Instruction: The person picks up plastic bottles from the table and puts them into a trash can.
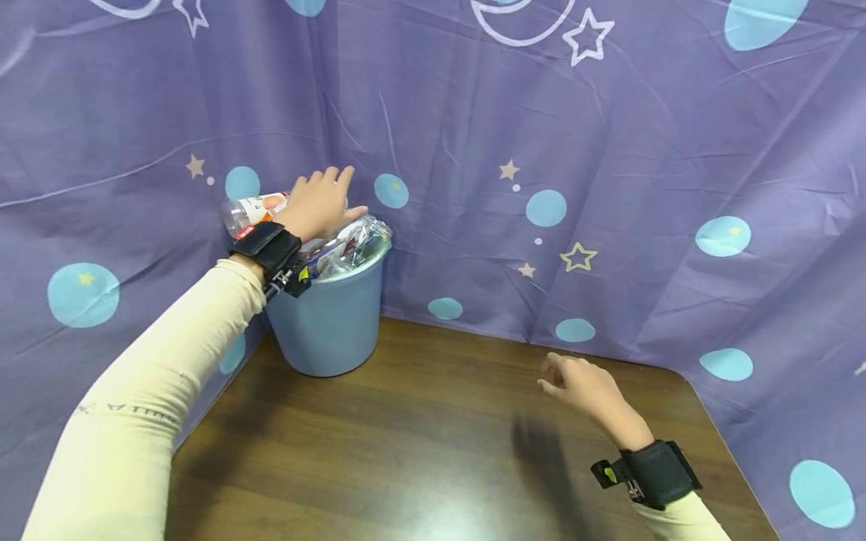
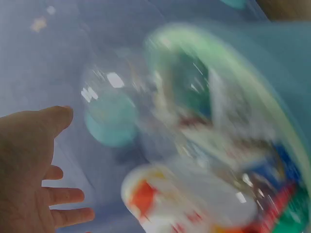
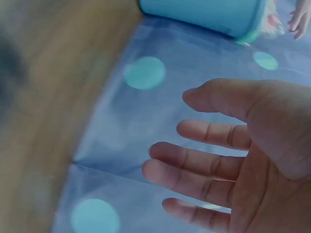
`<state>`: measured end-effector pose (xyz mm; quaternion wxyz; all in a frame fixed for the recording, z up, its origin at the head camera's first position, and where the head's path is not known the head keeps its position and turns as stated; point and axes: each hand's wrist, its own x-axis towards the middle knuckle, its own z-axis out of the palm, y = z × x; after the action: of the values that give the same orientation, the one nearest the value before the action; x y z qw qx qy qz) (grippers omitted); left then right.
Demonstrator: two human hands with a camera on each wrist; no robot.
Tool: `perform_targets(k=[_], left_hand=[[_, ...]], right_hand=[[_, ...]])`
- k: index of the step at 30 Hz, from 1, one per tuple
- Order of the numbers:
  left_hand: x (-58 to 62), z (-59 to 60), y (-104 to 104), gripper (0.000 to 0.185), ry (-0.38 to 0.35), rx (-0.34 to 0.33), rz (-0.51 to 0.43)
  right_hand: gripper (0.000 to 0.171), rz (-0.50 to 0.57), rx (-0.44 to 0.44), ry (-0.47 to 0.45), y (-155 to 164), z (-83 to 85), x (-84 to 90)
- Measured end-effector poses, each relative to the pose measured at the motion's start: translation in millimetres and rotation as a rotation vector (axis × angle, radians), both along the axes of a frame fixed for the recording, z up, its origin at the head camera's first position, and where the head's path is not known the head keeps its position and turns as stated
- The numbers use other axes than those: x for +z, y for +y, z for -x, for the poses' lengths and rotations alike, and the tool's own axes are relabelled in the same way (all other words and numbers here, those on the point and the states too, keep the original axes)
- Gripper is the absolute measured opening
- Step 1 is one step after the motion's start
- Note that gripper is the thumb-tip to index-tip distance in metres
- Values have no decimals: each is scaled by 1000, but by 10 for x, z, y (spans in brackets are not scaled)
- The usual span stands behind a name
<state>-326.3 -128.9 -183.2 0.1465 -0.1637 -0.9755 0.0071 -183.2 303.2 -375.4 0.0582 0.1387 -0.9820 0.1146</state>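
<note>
My left hand (image 1: 318, 204) hovers over a blue bucket (image 1: 328, 323) with its fingers spread, holding nothing. Clear crinkled plastic packaging (image 1: 355, 244) fills the bucket up to and above its pale green rim. A clear plastic bottle or jar with a red, white and orange label (image 1: 260, 209) lies tilted at the bucket's left side, partly hidden behind the left wrist. In the left wrist view, the bucket's contents (image 2: 233, 160) are blurred. My right hand (image 1: 583, 387) is above the table on the right, fingers loosely bent around nothing.
A brown wooden table (image 1: 406, 421) carries the bucket in its back left corner. Purple cloth (image 1: 460, 248) with moons, stars and light-blue spots hangs behind the table and along both sides. Black camera straps (image 1: 659, 473) circle both wrists.
</note>
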Motion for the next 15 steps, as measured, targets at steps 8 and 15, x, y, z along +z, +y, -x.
perform_targets(k=[8,15], left_hand=[[12,-220,480,78,88,-163,-45],[-170,-295,798,78,82,-229,-107]], right_hand=[[20,-23,-17,75,-26,154,628],[29,55,-14,137,-155,472,987]])
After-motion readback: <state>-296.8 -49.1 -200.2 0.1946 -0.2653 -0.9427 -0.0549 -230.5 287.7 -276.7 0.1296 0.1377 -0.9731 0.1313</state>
